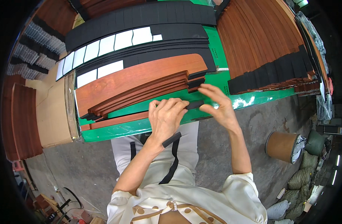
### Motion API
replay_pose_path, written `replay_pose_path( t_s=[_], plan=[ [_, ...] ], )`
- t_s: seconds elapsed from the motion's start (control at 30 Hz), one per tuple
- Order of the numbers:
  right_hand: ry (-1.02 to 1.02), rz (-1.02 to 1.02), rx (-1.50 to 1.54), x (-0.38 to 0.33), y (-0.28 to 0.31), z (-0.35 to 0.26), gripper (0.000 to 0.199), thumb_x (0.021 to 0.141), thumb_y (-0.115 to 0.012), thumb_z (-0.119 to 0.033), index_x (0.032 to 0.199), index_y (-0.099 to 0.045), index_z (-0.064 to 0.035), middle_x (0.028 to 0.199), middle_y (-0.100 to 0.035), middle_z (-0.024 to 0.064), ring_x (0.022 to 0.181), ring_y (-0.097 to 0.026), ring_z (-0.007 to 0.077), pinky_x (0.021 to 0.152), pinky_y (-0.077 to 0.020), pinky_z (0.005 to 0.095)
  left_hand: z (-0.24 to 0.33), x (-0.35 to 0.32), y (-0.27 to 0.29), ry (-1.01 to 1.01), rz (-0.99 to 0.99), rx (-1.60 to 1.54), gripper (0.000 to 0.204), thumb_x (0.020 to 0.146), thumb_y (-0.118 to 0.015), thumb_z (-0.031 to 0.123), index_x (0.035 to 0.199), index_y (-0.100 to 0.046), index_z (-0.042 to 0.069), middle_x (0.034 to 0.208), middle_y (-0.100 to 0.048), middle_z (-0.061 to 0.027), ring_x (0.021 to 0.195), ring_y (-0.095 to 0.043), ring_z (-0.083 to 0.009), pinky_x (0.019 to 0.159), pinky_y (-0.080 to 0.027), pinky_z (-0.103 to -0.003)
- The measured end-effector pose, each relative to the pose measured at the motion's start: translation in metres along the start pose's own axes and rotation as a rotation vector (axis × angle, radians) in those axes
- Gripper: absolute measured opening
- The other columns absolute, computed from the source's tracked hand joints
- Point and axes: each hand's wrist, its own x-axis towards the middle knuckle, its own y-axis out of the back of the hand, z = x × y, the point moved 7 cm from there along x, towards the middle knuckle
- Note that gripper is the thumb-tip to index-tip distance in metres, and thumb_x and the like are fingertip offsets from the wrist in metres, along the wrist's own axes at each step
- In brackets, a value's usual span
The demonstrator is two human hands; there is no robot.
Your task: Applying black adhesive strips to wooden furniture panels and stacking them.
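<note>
My left hand (165, 116) is closed over a narrow reddish-brown wooden slat (128, 120) that lies along the table's near edge. Past my knuckles a black pad (195, 104) covers the slat's right end. Thumb and fingers of my right hand (220, 107) are spread apart beside that black end; whether the thumb touches it I cannot tell. Just beyond lies a stack of curved wooden slats (145, 80) with black pads on their ends. A short black strip (171, 140) shows against my left wrist.
The green tabletop (115, 135) also bears black foam strips (141, 16) and white backing pieces (111, 44). Many black-ended slats (260, 37) stand at the right. A cardboard box (53, 108) is at the left. On the floor stands a brown drum (281, 146) near sacks (302, 173).
</note>
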Motion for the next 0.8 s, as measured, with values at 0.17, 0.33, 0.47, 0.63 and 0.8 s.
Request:
replay_pose_path(
  t_s=[0.17, 0.33, 0.47, 0.63, 0.8],
  plan=[
    [-0.036, -0.054, -0.017, -0.007, 0.010, 0.014, 0.032, 0.076, -0.070, -0.005, 0.108, -0.066, -0.0044, 0.113, -0.061, 0.0093, 0.103, -0.059, 0.0225, 0.086, -0.0474, 0.0312, 0.004, 0.004, 0.003, -0.026, -0.001, 0.002, 0.020, 0.070, -0.073, 0.014, 0.090, -0.069, 0.011, 0.086, -0.066, 0.0002, 0.078, -0.059, -0.0167, 0.072, -0.035, -0.032],
    [0.045, -0.049, -0.087, -0.014, -0.003, 0.011, 0.025, 0.076, -0.070, -0.005, 0.102, -0.067, -0.0026, 0.105, -0.063, 0.0108, 0.098, -0.060, 0.0240, 0.081, -0.0486, 0.0313, 0.006, 0.001, 0.001, -0.069, -0.003, 0.027, 0.018, 0.071, -0.073, 0.015, 0.088, -0.067, 0.011, 0.088, -0.066, -0.0021, 0.077, -0.059, -0.0193, 0.072, -0.036, -0.034],
    [-0.018, -0.016, -0.058, -0.019, -0.003, 0.013, 0.024, 0.075, -0.070, -0.004, 0.099, -0.067, -0.0023, 0.101, -0.063, 0.0108, 0.094, -0.060, 0.0238, 0.078, -0.0488, 0.0316, 0.008, -0.003, -0.001, -0.063, 0.007, -0.016, 0.019, 0.070, -0.073, 0.013, 0.088, -0.066, 0.009, 0.087, -0.066, -0.0033, 0.077, -0.060, -0.0202, 0.071, -0.037, -0.034],
    [0.070, 0.011, -0.126, -0.014, 0.000, -0.001, 0.022, 0.073, -0.071, -0.003, 0.094, -0.067, -0.0020, 0.095, -0.064, 0.0087, 0.087, -0.059, 0.0247, 0.072, -0.0481, 0.0343, 0.012, 0.001, 0.004, -0.085, 0.042, -0.005, 0.018, 0.070, -0.073, 0.011, 0.086, -0.067, 0.008, 0.083, -0.066, -0.0033, 0.076, -0.060, -0.0206, 0.069, -0.038, -0.033],
    [0.015, 0.006, -0.121, -0.013, 0.001, 0.003, 0.023, 0.072, -0.072, -0.004, 0.094, -0.067, -0.0029, 0.095, -0.064, 0.0083, 0.088, -0.059, 0.0237, 0.072, -0.0480, 0.0343, 0.011, 0.004, 0.001, -0.090, 0.026, 0.000, 0.017, 0.069, -0.073, 0.011, 0.084, -0.067, 0.008, 0.082, -0.066, -0.0019, 0.075, -0.060, -0.0197, 0.069, -0.038, -0.032]
  ],
)
